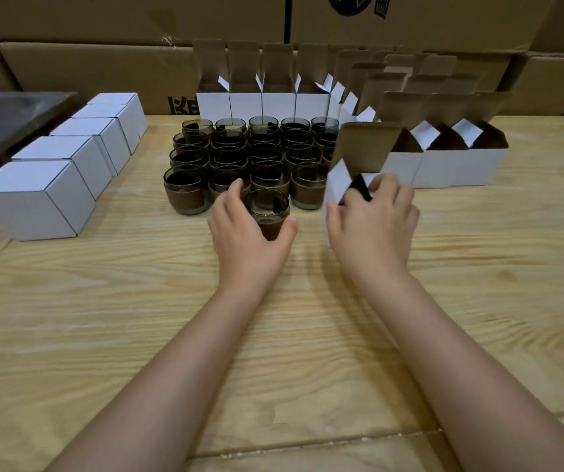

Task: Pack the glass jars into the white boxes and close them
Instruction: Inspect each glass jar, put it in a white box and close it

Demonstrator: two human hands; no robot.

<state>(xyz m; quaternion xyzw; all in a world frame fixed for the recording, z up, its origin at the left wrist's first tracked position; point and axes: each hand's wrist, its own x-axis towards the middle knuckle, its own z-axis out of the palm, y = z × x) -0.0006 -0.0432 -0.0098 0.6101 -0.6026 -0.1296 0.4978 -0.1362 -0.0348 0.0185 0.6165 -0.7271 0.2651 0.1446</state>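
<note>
So the small dark glass jar (268,207) with the brown band round its lower half is upright at the front of the pack. The left hand (243,229) has it wrapped, fingers round the far side and thumb on the near right. Can't tell if it's on the table (137,301) or just off it.

Just to its right, the right hand (372,223) grips an open white cardboard box (339,181). The fingers are curled over the top edge, the box is tipped a bit toward the jar, and its brown lid flap stands up.

Right behind the held jar is the block of matching glass jars (256,155) in tidy rows. Behind those is a row of open white boxes (263,103) with lids up, and more open boxes (461,165) sit off to the right. On the left there's a line of closed white boxes (38,195), with a dark flat tray (4,117) beside them. Big brown cardboard cartons (86,66) are stacked along the back.
</note>
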